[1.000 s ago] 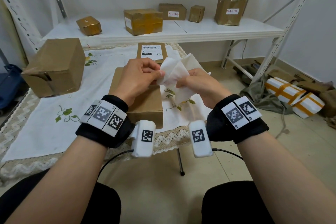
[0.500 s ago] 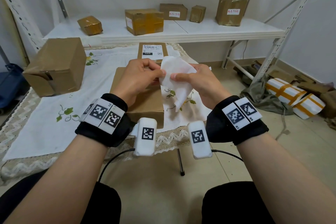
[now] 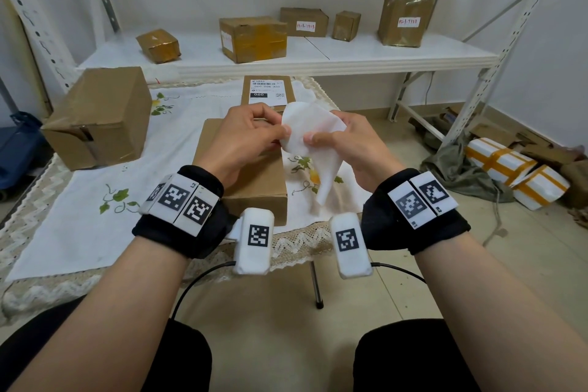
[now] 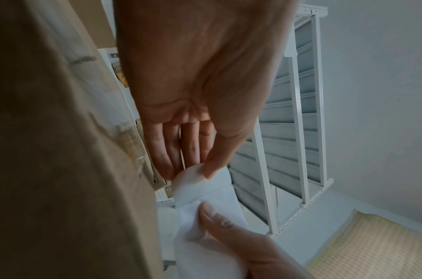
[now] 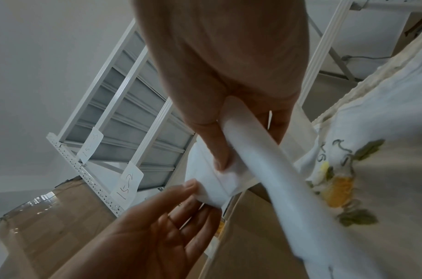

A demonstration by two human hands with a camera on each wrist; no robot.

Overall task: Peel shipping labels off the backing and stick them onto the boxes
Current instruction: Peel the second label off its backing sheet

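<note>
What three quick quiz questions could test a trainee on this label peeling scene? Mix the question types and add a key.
1. True or false: both hands pinch the white label sheet.
2. Which box lies right under the left hand? A) plain box B) labelled box C) big box
3. Fill in: the boxes stand on an embroidered ____.

Key:
1. True; the right hand pinches it too.
2. A
3. tablecloth
</note>
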